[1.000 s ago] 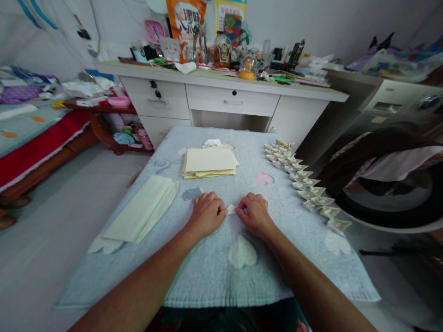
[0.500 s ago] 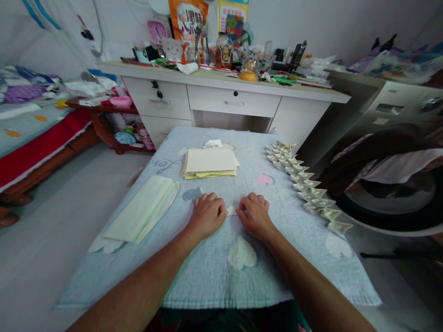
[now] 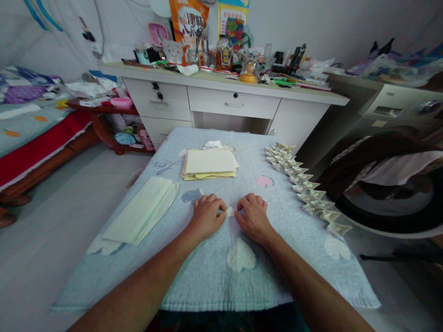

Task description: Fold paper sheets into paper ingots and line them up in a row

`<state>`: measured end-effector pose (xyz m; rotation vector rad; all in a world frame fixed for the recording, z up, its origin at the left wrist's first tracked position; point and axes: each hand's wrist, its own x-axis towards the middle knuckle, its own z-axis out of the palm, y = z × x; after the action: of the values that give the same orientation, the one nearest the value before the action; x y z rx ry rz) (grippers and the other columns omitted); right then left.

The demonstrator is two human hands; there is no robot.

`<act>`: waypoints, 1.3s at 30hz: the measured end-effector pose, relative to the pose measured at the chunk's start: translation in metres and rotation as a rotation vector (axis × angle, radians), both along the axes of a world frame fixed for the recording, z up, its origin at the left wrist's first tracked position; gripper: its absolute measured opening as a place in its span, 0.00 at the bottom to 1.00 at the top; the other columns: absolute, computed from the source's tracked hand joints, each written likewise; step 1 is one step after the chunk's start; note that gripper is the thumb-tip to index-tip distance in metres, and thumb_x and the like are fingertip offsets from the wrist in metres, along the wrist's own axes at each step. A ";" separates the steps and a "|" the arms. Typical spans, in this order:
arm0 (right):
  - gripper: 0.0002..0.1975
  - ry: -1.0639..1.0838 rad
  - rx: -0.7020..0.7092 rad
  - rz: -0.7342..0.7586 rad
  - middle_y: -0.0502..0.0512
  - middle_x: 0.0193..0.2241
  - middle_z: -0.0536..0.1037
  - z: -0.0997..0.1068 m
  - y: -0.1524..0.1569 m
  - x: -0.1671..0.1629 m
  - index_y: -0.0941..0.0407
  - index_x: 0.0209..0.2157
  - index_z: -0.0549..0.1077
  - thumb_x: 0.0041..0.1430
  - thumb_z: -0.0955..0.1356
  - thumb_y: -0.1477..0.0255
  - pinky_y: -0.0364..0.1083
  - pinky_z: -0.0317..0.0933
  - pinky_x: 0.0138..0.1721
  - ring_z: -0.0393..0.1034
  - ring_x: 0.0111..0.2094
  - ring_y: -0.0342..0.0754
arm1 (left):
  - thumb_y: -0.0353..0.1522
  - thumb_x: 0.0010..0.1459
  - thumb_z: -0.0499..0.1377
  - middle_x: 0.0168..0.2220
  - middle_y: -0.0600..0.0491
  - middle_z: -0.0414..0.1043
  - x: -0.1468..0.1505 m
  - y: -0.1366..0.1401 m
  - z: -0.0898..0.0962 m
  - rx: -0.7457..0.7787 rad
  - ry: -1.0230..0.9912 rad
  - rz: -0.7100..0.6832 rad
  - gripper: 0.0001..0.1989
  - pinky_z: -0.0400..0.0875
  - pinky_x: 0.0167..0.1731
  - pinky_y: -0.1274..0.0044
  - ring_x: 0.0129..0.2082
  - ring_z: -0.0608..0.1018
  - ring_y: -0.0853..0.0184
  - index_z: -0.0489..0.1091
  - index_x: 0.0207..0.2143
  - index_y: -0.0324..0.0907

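Note:
Between my two hands, over the cloth-covered table, lies a small piece of folded pale paper [image 3: 230,211]. My left hand [image 3: 208,212] pinches its left end between thumb and forefinger. From the other side my right hand [image 3: 253,214] has its fingers closed at the right end. Much of the paper is covered by the fingers, so its full shape is hidden. Beyond the hands sits a stack of cream and yellow paper sheets [image 3: 212,161]. Folded pale green paper [image 3: 143,210] lies at the left. A line of folded paper boats [image 3: 306,186] runs down the right side.
The table wears a light blue cloth [image 3: 204,276] with heart prints. Crumpled white tissue [image 3: 212,145] lies behind the stack. A white desk [image 3: 235,99] crowded with jars and packets stands at the back. A washing machine [image 3: 391,120] is at the right, a bed [image 3: 34,138] at the left.
My left forefinger and thumb have parted slightly around the paper's left end. My right fingers have shifted a little on the right end. The other papers stay where they were.

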<state>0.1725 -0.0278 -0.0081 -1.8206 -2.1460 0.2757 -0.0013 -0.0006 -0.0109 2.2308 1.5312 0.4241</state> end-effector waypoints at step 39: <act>0.12 0.567 -0.055 0.313 0.49 0.27 0.68 0.013 0.002 0.008 0.56 0.26 0.67 0.62 0.64 0.66 0.45 0.54 0.42 0.63 0.35 0.44 | 0.35 0.53 0.58 0.24 0.58 0.65 -0.002 0.001 0.013 -0.194 -0.626 -0.141 0.08 0.60 0.28 0.81 0.27 0.66 0.72 0.71 0.29 0.39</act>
<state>0.1807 -0.0256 0.0047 -1.2190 -1.9978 0.8202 -0.0031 -0.0001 0.0024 1.8003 1.0300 0.7996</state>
